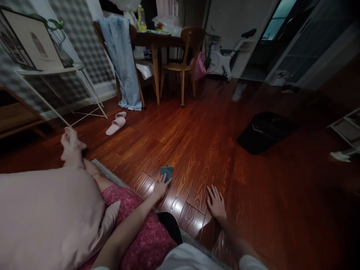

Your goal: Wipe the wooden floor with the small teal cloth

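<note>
My left hand (161, 186) has its fingers over the lower part of a small teal, flat square thing (166, 171), gripping it. It looks like a folded cloth or a pouch, but its kind is not clear. To the right, my right hand (216, 203) is open, fingers spread and palm down over the glossy reddish wood floor (194, 157). Nothing is in it. Whether its palm touches the boards I cannot tell. Beneath my left forearm lies pink patterned fabric (146, 228), beside a large pale pillow (50, 213).
Bare feet (71, 142) stretch out at left, near pink slippers (116, 124). A black bin (261, 133) stands to the right. Farther back are a wooden chair (182, 66), jeans (122, 60) over another chair, a table (157, 40) and an exercise bike (222, 60).
</note>
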Demonstrator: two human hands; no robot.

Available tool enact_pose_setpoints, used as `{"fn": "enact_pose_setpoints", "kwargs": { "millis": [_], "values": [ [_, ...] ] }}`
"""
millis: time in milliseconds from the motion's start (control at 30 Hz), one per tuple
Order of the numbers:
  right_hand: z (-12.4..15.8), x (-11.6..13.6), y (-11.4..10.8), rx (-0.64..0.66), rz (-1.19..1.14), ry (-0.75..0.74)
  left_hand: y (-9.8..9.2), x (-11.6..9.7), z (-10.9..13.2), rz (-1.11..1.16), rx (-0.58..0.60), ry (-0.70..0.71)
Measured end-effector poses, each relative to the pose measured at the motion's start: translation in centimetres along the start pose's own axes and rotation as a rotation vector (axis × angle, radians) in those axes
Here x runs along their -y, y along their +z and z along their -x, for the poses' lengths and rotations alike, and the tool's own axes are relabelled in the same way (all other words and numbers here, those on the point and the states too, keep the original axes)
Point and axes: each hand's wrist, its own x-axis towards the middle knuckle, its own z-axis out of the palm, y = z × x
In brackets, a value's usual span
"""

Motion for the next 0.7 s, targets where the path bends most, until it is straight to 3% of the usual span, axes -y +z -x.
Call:
{"fn": "enact_pose_setpoints", "kwargs": {
  "millis": [133, 233, 367, 567, 700],
  "values": [
    [0.0, 0.0, 0.0, 0.000, -0.009, 0.001, -1.0, 3.6, 0.0, -0.041, 0.005, -0.391],
    [0.0, 0.0, 0.1, -0.006, -0.007, 0.004, -0.8, 4.8, 0.5, -0.059, 0.045, -0.486],
    [-0.1, -0.1, 0.2, -0.013, -0.003, -0.003, 0.7, 2.9, 1.2, -0.088, 0.101, -0.373],
    [-0.1, -0.3, 0.3, 0.000, 0.000, -0.009, 2.1, -2.7, 1.9, -0.070, 0.139, 0.072],
    [0.0, -0.4, 0.6, 0.006, -0.004, -0.003, 1.6, -3.2, 1.2, -0.005, 0.064, 0.099]
  ]
}}
